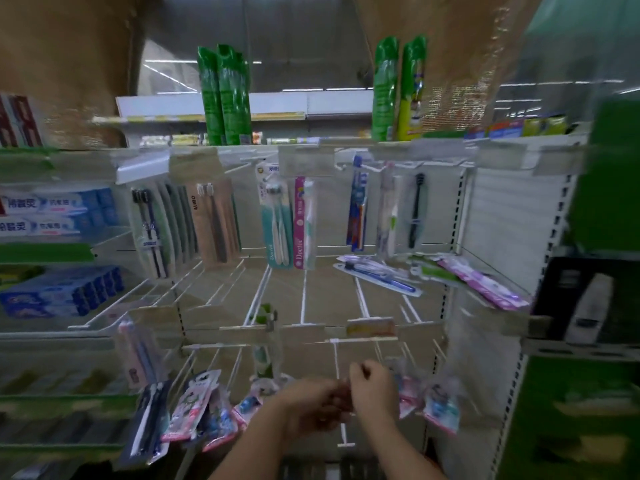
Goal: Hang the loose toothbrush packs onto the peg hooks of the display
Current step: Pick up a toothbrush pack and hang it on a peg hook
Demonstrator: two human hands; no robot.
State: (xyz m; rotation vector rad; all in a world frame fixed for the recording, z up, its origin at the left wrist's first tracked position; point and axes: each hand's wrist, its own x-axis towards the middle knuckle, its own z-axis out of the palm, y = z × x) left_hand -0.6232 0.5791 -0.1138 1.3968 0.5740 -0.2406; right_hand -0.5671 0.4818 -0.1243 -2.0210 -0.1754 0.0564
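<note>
My left hand (311,403) and right hand (374,389) are curling together, holding I can't tell what, so fumbling could be missing the peg hook (343,432).

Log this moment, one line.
left hand, right hand: together at white wire peg hook | grip: unclear | blue toothbrush pack: lying unhung

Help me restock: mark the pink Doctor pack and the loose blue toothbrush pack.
pink Doctor pack (300,237), head view, pink card strip.
loose blue toothbrush pack (381,277), head view, brush handle.

Toothbrush packs (381,277) on peg hooks (303,294)
</note>
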